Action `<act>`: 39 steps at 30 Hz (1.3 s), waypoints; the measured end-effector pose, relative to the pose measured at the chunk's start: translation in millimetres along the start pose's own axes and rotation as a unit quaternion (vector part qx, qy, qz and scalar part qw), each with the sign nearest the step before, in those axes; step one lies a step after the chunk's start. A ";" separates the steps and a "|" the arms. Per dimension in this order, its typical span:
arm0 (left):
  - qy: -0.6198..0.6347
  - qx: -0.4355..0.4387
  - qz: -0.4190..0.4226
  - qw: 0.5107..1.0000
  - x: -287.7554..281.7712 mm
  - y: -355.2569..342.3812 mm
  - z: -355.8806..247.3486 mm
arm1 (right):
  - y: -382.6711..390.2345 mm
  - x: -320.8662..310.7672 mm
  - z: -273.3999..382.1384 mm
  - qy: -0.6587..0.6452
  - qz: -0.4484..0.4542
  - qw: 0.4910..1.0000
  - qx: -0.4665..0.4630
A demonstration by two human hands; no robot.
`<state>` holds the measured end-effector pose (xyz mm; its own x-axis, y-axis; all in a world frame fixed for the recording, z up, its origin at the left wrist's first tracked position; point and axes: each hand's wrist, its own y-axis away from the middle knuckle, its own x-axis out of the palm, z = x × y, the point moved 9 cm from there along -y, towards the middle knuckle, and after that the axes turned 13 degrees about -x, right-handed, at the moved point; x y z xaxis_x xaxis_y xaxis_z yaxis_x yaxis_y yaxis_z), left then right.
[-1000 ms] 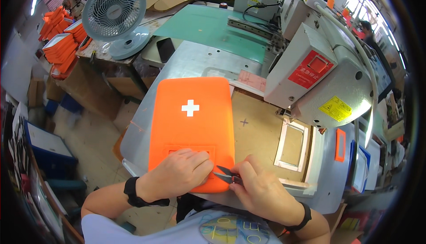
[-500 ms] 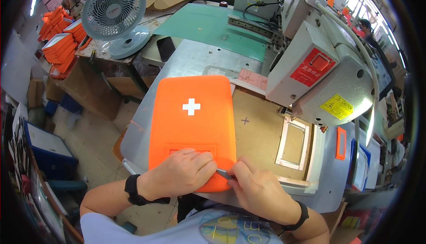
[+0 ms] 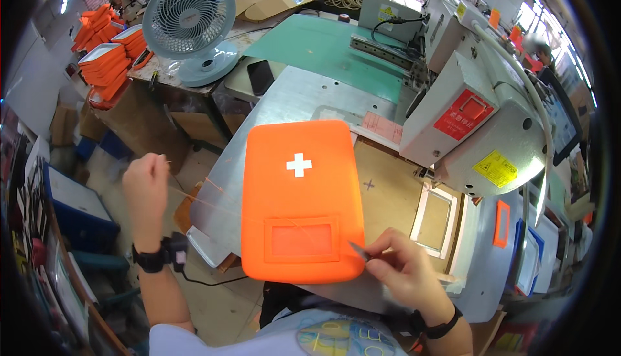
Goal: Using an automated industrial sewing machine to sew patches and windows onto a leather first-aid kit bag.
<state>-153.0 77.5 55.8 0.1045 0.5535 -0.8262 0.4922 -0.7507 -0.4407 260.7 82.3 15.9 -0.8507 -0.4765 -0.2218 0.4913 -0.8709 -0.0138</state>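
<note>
An orange case (image 3: 301,194) with a white cross (image 3: 299,165) and a rectangular orange window patch (image 3: 301,239) lies on the machine's metal plate (image 3: 220,220). My left hand (image 3: 147,184) is raised off the plate to the left, fingers pinched on an orange thread (image 3: 200,197) that stretches over the case. My right hand (image 3: 394,265) grips small dark snips (image 3: 359,250), their tip beside the case's lower right edge.
A grey sewing machine head (image 3: 488,155) stands at right over a tan board (image 3: 381,181) with white frames. A fan (image 3: 189,23), dark phone (image 3: 260,78), green mat (image 3: 317,45) and stacked orange cases (image 3: 103,71) are behind. A person (image 3: 540,52) is at far right.
My left hand has left the case and swung up and left, drawing out thread. My right hand with the snips has moved slightly right. The view has shifted a little.
</note>
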 end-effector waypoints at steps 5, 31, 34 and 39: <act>-0.178 -0.068 -0.091 0.977 -26.5 15.8 33.0 | 7.5 -21.7 -4.0 0.022 -0.064 0.998 0.011; 0.053 0.548 0.189 0.813 30.4 162.9 -248.5 | 11.3 4.8 25.3 0.310 -0.002 0.934 -0.177; 0.086 0.505 0.213 0.832 37.0 158.5 -241.0 | 10.2 8.0 22.7 0.298 0.007 0.938 -0.178; 0.127 0.449 0.240 0.851 40.6 152.0 -235.1 | 5.7 10.3 22.8 0.312 0.032 0.939 -0.140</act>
<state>129.2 70.7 37.8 0.3473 0.0797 -0.9344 -0.5066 -0.8225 -0.2585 250.5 69.7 35.7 -0.5850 -0.2868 -0.7586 0.6426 -0.7346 -0.2178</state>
